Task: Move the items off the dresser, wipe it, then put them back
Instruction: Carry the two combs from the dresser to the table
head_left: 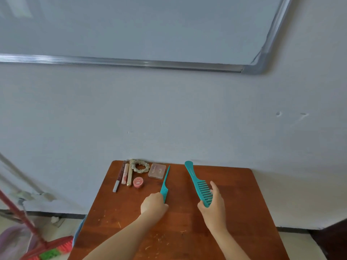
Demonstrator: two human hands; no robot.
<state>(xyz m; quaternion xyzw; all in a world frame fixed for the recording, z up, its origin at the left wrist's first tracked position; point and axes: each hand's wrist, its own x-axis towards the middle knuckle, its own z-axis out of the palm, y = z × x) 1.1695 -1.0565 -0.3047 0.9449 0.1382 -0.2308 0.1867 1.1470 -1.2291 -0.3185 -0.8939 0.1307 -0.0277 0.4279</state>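
Eight items sit on the desk, so it is either not yet cleared or already filled again; one frame cannot settle which. Pale specks and scratches on the near part of the wood, well in front of the compact, suggest it has not been wiped, and no cloth is in view. My guess is that this is the start of the clearing step, with wiping and putting back still to do.

The left hand is curled round the toothed end of the tail comb. The comb's thin tail points toward the compact's right edge and ends just beside it. The right hand grips the toothed end of the wide comb, which lies well right of the compact with its handle reaching the desk's back edge. Both combs seem to lie on or just above the wood.

Count:
- Combs: two, both teal.
- Compact: one, square, at the back of the desk.
- Scrunchie: one, just left of the compact.
- Tin: one, round and red, left of the compact and nearer the person.
- Slim sticks: three, side by side, farther left of the compact: a gold tube, a pink tube and a dark pencil.
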